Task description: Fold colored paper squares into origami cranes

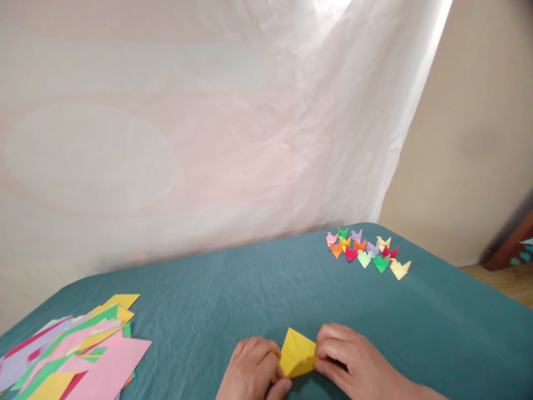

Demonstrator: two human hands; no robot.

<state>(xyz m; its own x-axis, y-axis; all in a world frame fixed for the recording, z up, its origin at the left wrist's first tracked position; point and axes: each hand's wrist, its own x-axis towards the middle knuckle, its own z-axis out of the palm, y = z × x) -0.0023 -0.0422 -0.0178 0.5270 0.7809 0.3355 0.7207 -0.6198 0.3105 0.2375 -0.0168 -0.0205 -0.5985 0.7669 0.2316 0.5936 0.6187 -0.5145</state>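
Both left hand (250,366), right hand (350,358) pinch yellow paper (296,355) (teal cloth (250,289)).

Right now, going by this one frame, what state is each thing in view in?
yellow paper: partly folded, a point raised, resting on the table.
left hand: fingers curled on the yellow paper's left edge.
right hand: fingertips pressing its right edge.
coloured sheets: flat, unfolded, loosely fanned.
small paper figures: folded, clustered together.
teal tablecloth: spread, lightly creased.
white backdrop: hanging, wrinkled.
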